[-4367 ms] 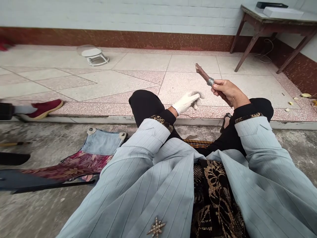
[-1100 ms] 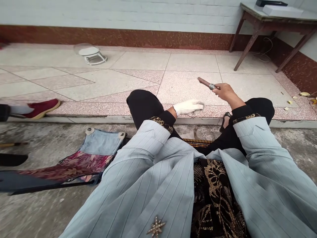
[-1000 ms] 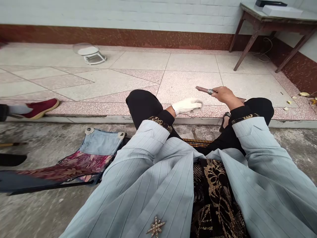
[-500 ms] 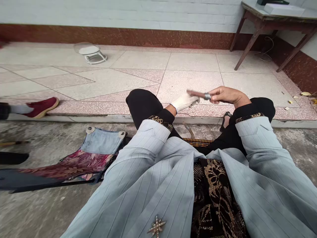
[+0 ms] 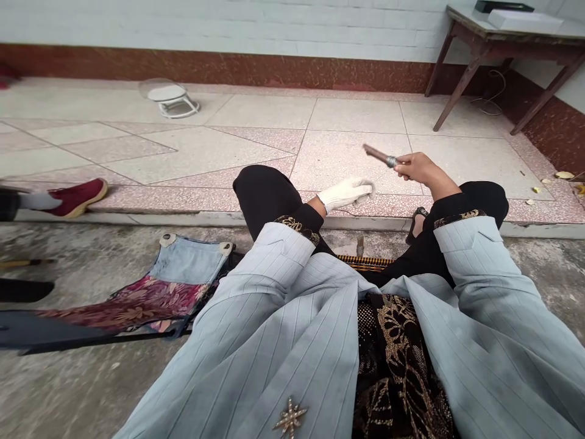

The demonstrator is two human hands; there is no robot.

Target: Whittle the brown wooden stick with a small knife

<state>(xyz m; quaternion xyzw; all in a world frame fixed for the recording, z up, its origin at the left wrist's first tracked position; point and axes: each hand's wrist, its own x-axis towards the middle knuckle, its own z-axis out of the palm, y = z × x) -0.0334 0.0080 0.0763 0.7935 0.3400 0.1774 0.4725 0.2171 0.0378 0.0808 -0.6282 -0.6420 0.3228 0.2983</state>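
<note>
My right hand (image 5: 415, 169) is closed around the end of a rusty brown bar-shaped tool (image 5: 377, 153) with a grey wire-wound collar. The tool tilts up and to the left over the tiled ledge. Whether it has a blade edge, I cannot make out. My left hand (image 5: 348, 193) wears a white knit glove and is held below and left of the tool, apart from it. Its fingers are curled, and what they hold, if anything, is hidden. Below the hands, a short stick-like piece (image 5: 360, 246) rises beside a yellow-and-black woven edge (image 5: 365, 263) between my knees.
A folding chair (image 5: 183, 262) with a denim and floral seat stands at left. A person's red shoe (image 5: 82, 198) rests on the step. Farther back are a small white stool (image 5: 171, 97) and a wooden table (image 5: 484, 36). The ledge's edge (image 5: 219, 218) runs across.
My right hand has lifted the tool up and right, away from my gloved left hand. The stick-like piece between my knees has gone from slanted to nearly upright.
</note>
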